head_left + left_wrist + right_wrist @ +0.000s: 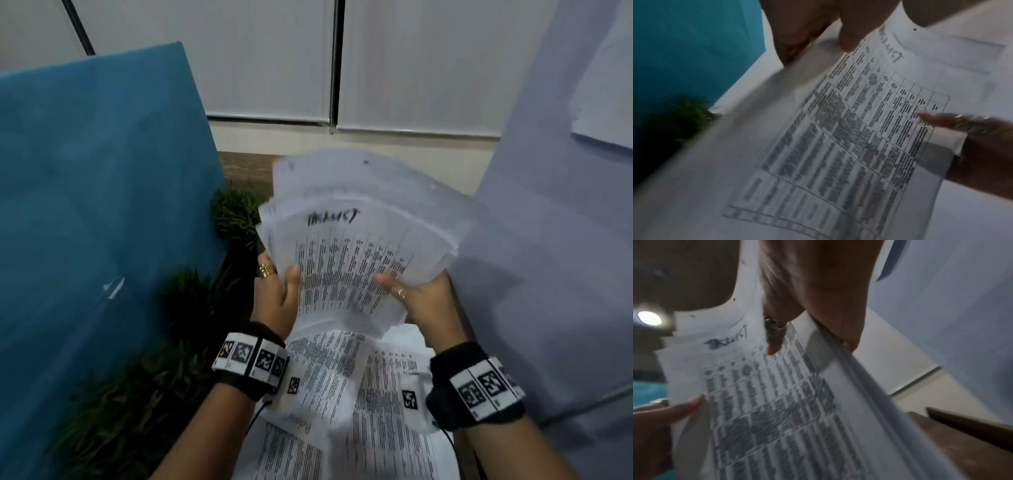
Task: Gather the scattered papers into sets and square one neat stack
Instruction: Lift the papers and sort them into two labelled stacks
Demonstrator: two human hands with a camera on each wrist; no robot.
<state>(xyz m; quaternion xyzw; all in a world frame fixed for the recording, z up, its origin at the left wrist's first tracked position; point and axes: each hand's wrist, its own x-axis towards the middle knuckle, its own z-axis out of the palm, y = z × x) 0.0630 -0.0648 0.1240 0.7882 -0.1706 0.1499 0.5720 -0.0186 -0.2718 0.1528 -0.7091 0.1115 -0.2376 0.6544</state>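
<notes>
A thick, uneven bundle of printed papers [356, 246] is held up in the air in front of me, its top sheet a table with a handwritten word above it. My left hand [277, 291] grips the bundle's lower left edge, thumb on the front. My right hand [416, 294] grips the lower right edge, thumb on the top sheet. In the left wrist view the table sheet [849, 138] fills the frame. The right wrist view shows the bundle's layered edge [869, 394]. More printed sheets [342, 404] lie scattered below my wrists.
A teal panel [102, 205] stands at the left, with green plants [236, 212] along its foot. A pale lilac panel [555, 240] stands at the right. White roller blinds [274, 58] cover the wall behind. A brown wooden surface [953, 444] shows at the right.
</notes>
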